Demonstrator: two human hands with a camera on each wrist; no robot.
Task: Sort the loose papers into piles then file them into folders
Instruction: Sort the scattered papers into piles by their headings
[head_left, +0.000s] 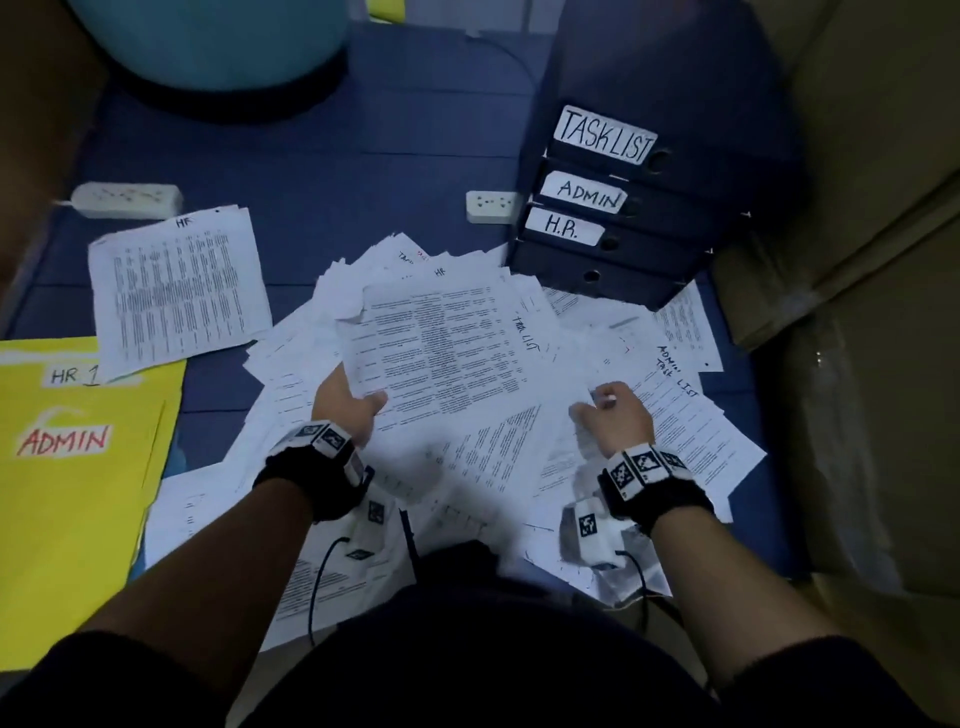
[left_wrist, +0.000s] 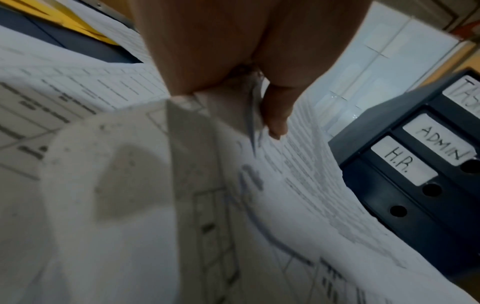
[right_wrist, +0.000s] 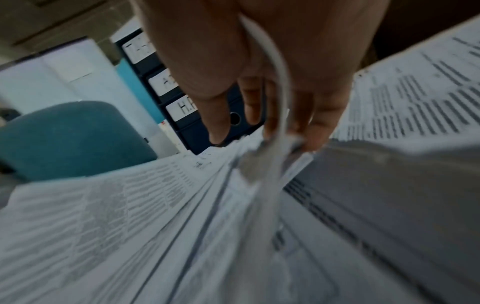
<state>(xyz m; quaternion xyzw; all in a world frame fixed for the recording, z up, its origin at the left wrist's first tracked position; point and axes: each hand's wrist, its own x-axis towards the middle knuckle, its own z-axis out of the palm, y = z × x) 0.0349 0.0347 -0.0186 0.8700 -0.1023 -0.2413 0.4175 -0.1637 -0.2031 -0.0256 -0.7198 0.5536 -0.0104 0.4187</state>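
Head view, left hand (head_left: 349, 410) fingers pinching sheet (head_left: 441, 343) edge, right hand (head_left: 615, 415) gripping papers (head_left: 691, 431), binders (head_left: 623, 218) beside.

Left hand (head_left: 349, 410) pinching sheet (head_left: 441, 348); right hand (head_left: 615, 415) curled — gripping papers (head_left: 691, 431)

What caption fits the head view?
Both hands, left hand and right hand, grip sheets from loose papers beside labelled binders.

Four binders (head_left: 618, 244), two power strips (head_left: 127, 200), two hands (head_left: 345, 402).
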